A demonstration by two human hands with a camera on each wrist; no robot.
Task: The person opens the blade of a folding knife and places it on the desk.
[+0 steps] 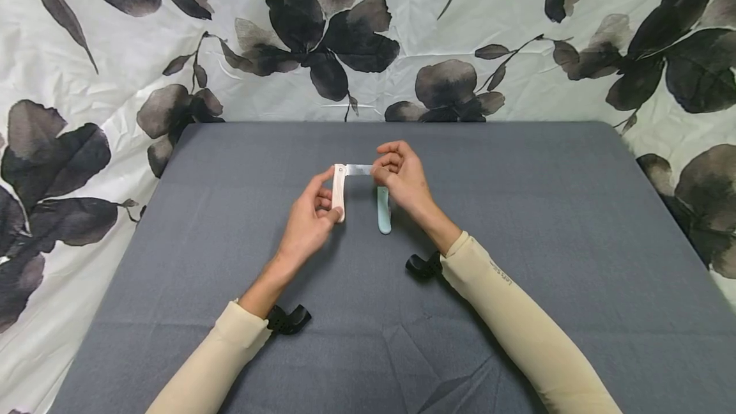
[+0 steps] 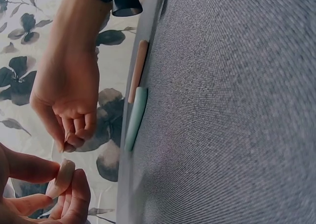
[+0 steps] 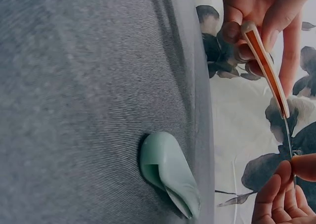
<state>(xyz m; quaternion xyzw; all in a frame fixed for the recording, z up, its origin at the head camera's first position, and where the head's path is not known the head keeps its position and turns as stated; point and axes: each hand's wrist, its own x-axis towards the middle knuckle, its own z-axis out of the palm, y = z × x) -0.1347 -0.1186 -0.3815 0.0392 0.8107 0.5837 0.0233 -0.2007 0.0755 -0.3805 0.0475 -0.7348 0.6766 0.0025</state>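
Showing pale pink knife (image 1: 338,193), curved handle (image 3: 267,68); silvery blade (image 1: 358,170) half-unfolded

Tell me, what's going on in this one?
A person has a folding knife raised above a grey table. The left hand grips the pale handle, and the right hand pinches the metal blade, which stands roughly square to the handle. A pale green piece lies on the table; the left wrist view also shows a peach-coloured piece there.
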